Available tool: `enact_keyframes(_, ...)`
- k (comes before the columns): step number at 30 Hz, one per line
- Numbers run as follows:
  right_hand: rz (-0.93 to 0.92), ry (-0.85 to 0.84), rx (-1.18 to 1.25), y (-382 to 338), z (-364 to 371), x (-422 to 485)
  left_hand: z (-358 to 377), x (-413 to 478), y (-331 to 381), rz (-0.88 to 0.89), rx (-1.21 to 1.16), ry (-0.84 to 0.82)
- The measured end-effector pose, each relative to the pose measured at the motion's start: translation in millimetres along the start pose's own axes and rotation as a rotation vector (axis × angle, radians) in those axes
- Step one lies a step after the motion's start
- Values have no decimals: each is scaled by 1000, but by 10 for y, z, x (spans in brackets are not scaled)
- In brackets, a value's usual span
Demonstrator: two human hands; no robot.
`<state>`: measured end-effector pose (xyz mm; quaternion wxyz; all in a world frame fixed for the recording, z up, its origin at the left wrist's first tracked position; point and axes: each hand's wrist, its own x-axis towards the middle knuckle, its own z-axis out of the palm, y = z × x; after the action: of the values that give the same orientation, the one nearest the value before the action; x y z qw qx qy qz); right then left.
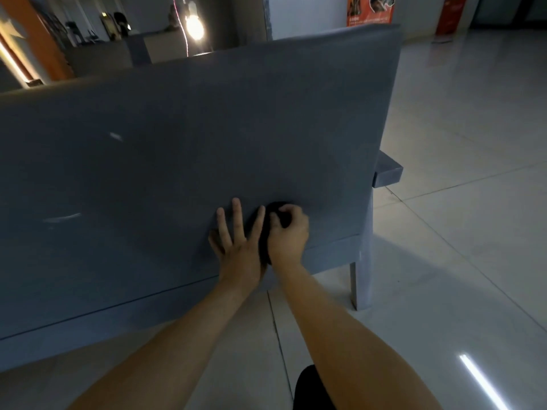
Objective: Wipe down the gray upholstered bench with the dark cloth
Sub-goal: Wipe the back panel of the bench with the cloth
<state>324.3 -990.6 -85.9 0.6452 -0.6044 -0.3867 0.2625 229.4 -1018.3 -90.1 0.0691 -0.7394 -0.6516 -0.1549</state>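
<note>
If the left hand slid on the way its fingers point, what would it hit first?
Probably nothing: the left hand lies flat on the gray bench, with only bare upholstery ahead.

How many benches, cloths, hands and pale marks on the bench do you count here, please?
Gray bench: 1
Dark cloth: 1
Hands: 2 (left hand, right hand)
Pale marks: 2 (upper mark, lower mark)
Total: 6

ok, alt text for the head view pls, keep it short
A person's right hand grips a dark cloth against the back panel of a gray bench, low and near one end. The left hand lies flat beside it, fingers spread on the upholstery. Pale tiled floor surrounds the bench.
</note>
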Motion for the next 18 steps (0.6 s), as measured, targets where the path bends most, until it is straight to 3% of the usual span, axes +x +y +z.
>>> enact_keyframes(4, -40, -137, 7, -69, -5, -84, -23, 10, -50, -6, -2, -9)
enact_keyframes(7, -16, 66, 26, -117, -388, 217, -55, -9, -63, 4, 21, -1)
enact_keyframes(11, 172, 335, 89, -129, -945, 739, -34, -42, -12, -10, 29, 37)
enact_keyframes(18, 192, 192, 138, -241, -241, 275, -34, -41, -56, 19, 43, 56)
